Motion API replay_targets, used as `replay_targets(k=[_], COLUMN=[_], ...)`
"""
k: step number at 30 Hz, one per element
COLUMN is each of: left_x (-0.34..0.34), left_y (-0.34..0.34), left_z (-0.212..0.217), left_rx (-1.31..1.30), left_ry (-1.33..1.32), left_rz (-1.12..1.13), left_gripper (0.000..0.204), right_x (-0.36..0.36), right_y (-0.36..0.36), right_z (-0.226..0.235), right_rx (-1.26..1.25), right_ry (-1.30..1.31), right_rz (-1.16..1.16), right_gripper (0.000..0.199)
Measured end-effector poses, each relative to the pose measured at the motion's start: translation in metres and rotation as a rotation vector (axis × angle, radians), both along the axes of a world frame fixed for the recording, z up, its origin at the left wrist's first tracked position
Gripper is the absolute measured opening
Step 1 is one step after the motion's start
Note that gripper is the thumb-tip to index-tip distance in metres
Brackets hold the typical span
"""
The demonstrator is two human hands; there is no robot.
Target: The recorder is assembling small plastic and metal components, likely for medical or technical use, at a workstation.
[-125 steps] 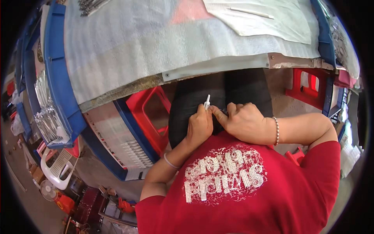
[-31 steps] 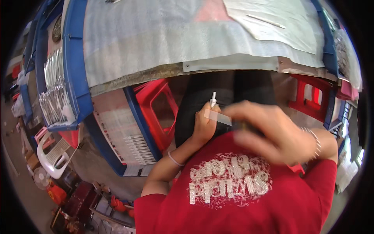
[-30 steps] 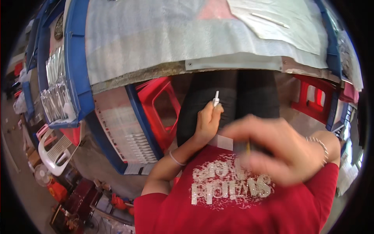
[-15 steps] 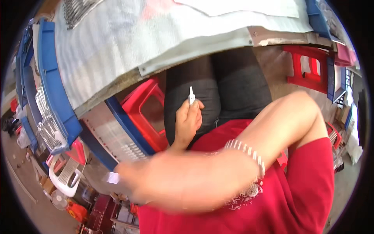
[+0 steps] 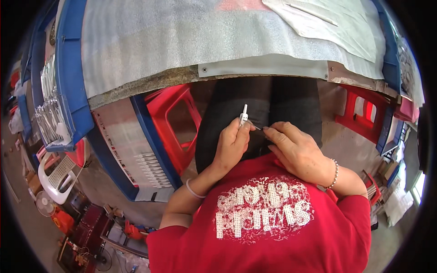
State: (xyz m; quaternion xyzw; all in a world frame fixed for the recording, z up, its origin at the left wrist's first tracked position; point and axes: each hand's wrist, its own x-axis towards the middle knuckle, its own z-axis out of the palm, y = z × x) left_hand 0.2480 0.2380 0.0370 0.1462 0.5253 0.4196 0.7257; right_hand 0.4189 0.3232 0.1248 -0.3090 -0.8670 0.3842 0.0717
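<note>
Above my lap, my left hand (image 5: 232,143) is closed round a small white pen-shaped part (image 5: 244,117), whose narrow tip points away from me. Close beside it on the right, my right hand (image 5: 298,150) pinches a thin, shiny strip (image 5: 256,126) between thumb and fingertips. The strip runs from those fingertips toward the white part's collar; whether it is joined to it I cannot tell. My fingers hide the lower end of the white part.
Ahead is a workbench covered with white foam sheet (image 5: 150,45), with a thin rod (image 5: 314,14) lying on a white cloth (image 5: 337,34). Blue trays at the left hold silvery rods (image 5: 49,107) and a row of white parts (image 5: 152,168). Red stools (image 5: 166,125) stand under the bench.
My right arm, stretched across my body to the left and blurred, has come back to the right; its hand now meets the left. My left hand still holds the white part.
</note>
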Motion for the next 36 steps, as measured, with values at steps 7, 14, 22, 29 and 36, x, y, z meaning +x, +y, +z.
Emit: replay_targets(k=[7, 14, 22, 29, 36], left_x=[0.005, 0.008, 0.010, 0.008, 0.005], left_y=[-0.003, -0.002, -0.002, 0.001, 0.004], left_z=[-0.004, -0.007, -0.019, -0.018, -0.021], left_rx=[0.110, 0.288, 0.388, 0.406, 0.406], left_ry=[0.285, 0.616, 0.907, 0.756, 0.816], left_rz=[-0.066, -0.138, -0.132, -0.142, -0.158], left_gripper=[0.019, 0.015, 0.014, 0.013, 0.013], right_x=[-0.001, -0.003, -0.019, -0.028, -0.030], right_y=[0.004, 0.017, 0.019, 0.028, 0.044], right_z=[0.000, -0.019, -0.026, 0.001, -0.015], right_rx=[-0.014, -0.262, -0.717, 0.364, 0.032], right_ry=[-0.045, 0.063, -0.003, -0.366, -0.269], right_rz=[0.016, -0.143, -0.466, 0.452, 0.284], right_gripper=[0.037, 0.026, 0.016, 0.036, 0.037])
